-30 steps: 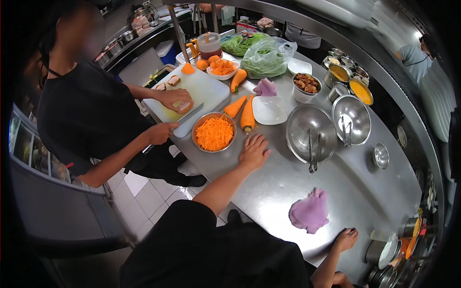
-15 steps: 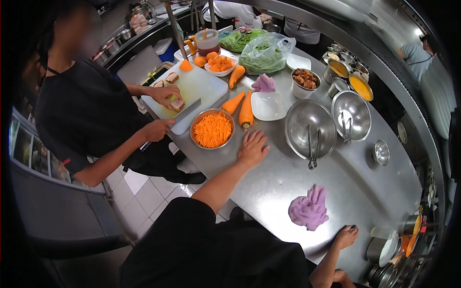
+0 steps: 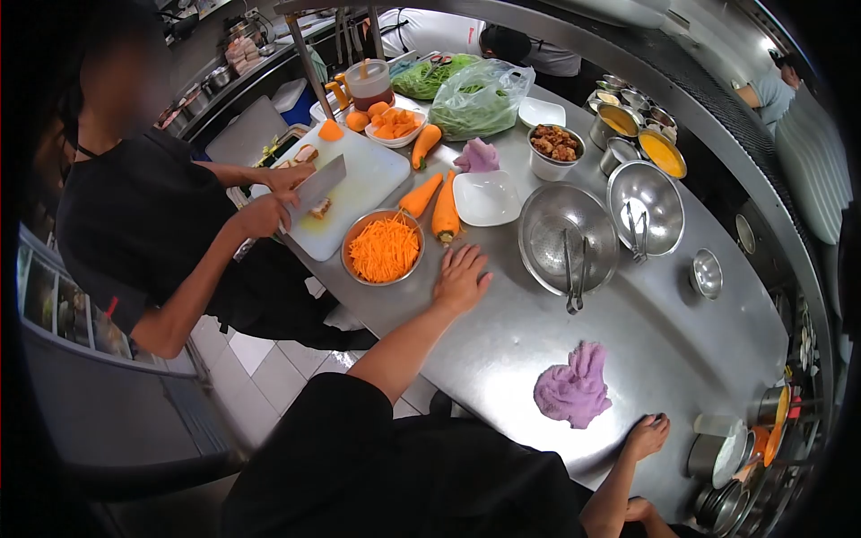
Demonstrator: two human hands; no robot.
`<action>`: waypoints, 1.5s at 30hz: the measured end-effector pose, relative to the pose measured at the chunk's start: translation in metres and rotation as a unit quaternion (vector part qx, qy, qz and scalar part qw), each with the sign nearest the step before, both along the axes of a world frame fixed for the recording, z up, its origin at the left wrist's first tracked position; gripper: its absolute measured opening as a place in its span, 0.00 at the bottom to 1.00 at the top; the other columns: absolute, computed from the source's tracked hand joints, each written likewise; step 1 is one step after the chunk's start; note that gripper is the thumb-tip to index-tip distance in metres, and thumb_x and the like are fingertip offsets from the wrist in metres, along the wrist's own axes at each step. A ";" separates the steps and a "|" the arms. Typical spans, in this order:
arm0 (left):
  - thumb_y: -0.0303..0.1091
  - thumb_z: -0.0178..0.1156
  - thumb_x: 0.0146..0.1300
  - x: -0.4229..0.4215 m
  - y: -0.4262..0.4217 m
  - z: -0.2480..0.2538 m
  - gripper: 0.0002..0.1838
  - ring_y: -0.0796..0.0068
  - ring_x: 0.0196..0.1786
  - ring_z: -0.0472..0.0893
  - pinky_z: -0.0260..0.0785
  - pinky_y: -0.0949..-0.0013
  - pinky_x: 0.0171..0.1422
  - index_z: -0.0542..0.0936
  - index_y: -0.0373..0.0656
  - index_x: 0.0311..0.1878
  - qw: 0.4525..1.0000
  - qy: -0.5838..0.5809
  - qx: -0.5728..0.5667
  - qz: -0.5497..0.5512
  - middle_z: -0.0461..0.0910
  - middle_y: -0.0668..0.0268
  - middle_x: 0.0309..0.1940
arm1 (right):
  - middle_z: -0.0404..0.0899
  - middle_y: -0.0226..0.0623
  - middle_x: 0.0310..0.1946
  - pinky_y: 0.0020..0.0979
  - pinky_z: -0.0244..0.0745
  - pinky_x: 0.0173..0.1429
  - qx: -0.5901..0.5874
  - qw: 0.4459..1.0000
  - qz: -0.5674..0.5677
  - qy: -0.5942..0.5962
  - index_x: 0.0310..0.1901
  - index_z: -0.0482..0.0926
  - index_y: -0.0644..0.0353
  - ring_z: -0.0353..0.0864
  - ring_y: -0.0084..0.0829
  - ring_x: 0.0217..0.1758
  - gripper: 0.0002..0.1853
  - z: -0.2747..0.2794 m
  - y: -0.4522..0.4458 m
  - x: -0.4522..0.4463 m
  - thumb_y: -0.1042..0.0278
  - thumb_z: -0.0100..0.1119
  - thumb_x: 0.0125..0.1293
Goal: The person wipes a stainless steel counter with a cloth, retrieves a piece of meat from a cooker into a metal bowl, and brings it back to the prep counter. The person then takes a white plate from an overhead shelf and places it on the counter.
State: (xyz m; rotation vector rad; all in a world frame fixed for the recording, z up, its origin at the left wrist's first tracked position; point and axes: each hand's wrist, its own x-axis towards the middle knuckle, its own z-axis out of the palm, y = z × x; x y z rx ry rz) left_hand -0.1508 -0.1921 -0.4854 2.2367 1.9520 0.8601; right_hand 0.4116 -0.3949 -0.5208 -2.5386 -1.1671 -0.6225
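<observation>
My left hand [image 3: 462, 280] lies on the steel table [image 3: 484, 354], fingers spread, holding nothing. It is just below two whole carrots [image 3: 446, 211] and to the right of a metal bowl of shredded carrot [image 3: 384, 250]. My right hand [image 3: 647, 437] rests on the table at the lower right, its fingers loosely bent with nothing seen in them. A crumpled purple cloth [image 3: 574, 387] lies to its upper left, touched by neither hand. Tongs [image 3: 575, 273] lean in a perforated metal bowl [image 3: 565, 215] right of my left hand.
At the left a co-worker holds a wide knife [image 3: 318, 186] over a white cutting board [image 3: 359, 179] with food pieces. Farther back are a bag of greens [image 3: 480, 99], a white dish [image 3: 487, 199] and a container of browned pieces [image 3: 554, 154]. Pots [image 3: 716, 455] stand at the lower right.
The co-worker's knife and hands have moved back along the board, and a cut piece now lies near its front. The view has shifted slightly. My hands have stayed in place on the table.
</observation>
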 end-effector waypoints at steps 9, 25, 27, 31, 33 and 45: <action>0.44 0.61 0.69 -0.001 -0.003 -0.002 0.22 0.58 0.74 0.67 0.51 0.48 0.81 0.78 0.44 0.61 1.000 0.002 0.022 0.003 0.75 0.58 0.67 | 0.78 0.43 0.63 0.46 0.69 0.69 -0.006 1.000 0.001 0.015 0.58 0.80 0.57 0.75 0.45 0.67 0.19 0.001 -0.002 0.001 0.59 0.55 0.71; 0.28 0.52 0.67 -0.051 0.139 0.059 0.26 0.63 0.75 0.66 0.56 0.48 0.76 0.79 0.60 0.66 0.966 0.217 -0.142 0.000 0.75 0.65 0.68 | 0.75 0.42 0.67 0.46 0.64 0.73 -0.018 0.999 -0.037 0.036 0.62 0.77 0.54 0.72 0.44 0.70 0.20 0.010 0.003 -0.006 0.59 0.56 0.71; 0.28 0.53 0.66 -0.049 0.143 0.060 0.26 0.64 0.74 0.67 0.55 0.47 0.77 0.79 0.60 0.67 0.961 0.217 -0.169 -0.006 0.76 0.65 0.66 | 0.74 0.42 0.68 0.45 0.61 0.75 -0.011 0.999 -0.031 0.037 0.63 0.77 0.54 0.71 0.44 0.71 0.21 0.007 0.002 -0.006 0.59 0.55 0.71; 0.27 0.55 0.66 -0.047 0.144 0.065 0.27 0.64 0.71 0.69 0.54 0.44 0.76 0.79 0.60 0.67 0.956 0.224 -0.191 -0.006 0.77 0.65 0.60 | 0.74 0.43 0.67 0.46 0.61 0.75 -0.012 0.999 -0.034 0.037 0.63 0.77 0.55 0.71 0.44 0.71 0.21 0.008 0.003 -0.007 0.59 0.55 0.71; 0.26 0.55 0.65 -0.047 0.145 0.065 0.27 0.64 0.71 0.69 0.55 0.44 0.75 0.79 0.59 0.67 0.953 0.235 -0.193 -0.007 0.77 0.65 0.61 | 0.74 0.43 0.67 0.46 0.61 0.75 -0.016 0.998 -0.037 0.044 0.63 0.77 0.56 0.71 0.44 0.71 0.21 0.008 0.003 -0.007 0.59 0.55 0.71; 0.29 0.46 0.72 -0.041 0.167 0.063 0.23 0.64 0.71 0.71 0.55 0.46 0.75 0.81 0.58 0.64 0.965 0.179 -0.185 0.043 0.78 0.65 0.63 | 0.75 0.44 0.66 0.47 0.61 0.74 -0.002 0.999 -0.024 0.046 0.60 0.78 0.57 0.71 0.45 0.71 0.20 0.014 0.004 -0.010 0.60 0.55 0.70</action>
